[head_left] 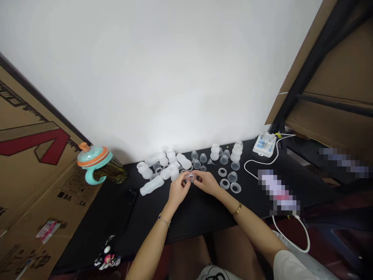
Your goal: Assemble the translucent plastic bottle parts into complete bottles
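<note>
Both hands meet at the table's front middle, fingers pinched around a small clear bottle part (191, 177), perhaps a teat in its collar ring. My left hand (177, 191) grips its left side, and my right hand (208, 182) holds it from the right. Fingers partly cover it. Just beyond my left hand lie several white baby bottles (152, 186), mostly on their sides. Behind and right of the hands are clear domed caps (224, 159), a clear teat (211, 161) and several collar rings (224, 184). A white bottle (215, 152) stands upright near the wall, with another (236, 152) to its right.
A jug with a turquoise and orange lid (94, 155) stands at left beside a cardboard box (35, 155). On the right are a white plastic case (264, 144), a white cable (253, 161) and a blurred-out item (278, 190). A keychain (107, 258) lies at the front left edge.
</note>
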The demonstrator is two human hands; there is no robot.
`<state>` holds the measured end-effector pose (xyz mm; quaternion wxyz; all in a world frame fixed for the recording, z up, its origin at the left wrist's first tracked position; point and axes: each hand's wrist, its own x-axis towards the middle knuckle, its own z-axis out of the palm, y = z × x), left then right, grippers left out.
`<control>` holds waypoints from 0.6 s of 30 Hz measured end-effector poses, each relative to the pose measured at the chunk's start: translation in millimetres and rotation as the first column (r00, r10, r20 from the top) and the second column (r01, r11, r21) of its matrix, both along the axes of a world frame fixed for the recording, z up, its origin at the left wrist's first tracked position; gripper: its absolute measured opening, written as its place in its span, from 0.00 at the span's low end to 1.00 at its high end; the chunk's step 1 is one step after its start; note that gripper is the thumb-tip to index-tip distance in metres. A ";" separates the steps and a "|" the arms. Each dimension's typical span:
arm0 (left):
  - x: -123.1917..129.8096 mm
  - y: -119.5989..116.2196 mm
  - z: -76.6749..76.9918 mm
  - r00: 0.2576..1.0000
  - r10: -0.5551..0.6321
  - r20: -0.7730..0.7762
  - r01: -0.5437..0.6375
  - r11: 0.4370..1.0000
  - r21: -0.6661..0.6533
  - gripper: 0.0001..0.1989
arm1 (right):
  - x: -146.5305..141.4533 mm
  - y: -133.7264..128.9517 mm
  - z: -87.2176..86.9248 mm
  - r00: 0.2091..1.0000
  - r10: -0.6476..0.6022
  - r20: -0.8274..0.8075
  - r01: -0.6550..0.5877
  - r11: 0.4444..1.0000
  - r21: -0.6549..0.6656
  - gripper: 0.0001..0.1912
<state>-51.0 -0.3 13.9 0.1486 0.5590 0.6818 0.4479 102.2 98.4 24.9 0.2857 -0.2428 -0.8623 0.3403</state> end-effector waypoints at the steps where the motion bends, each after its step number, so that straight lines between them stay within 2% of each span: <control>1: 0.0 0.0 0.2 1.000 -0.001 0.000 0.001 1.000 0.000 0.15 | 0.0 -0.1 0.3 1.000 0.001 0.003 -0.001 1.000 -0.003 0.13; 18: 1.9 0.0 3.5 1.000 0.005 -0.012 -0.005 1.000 -0.006 0.15 | 0.1 1.5 -2.0 1.000 -0.005 -0.007 0.005 1.000 0.015 0.13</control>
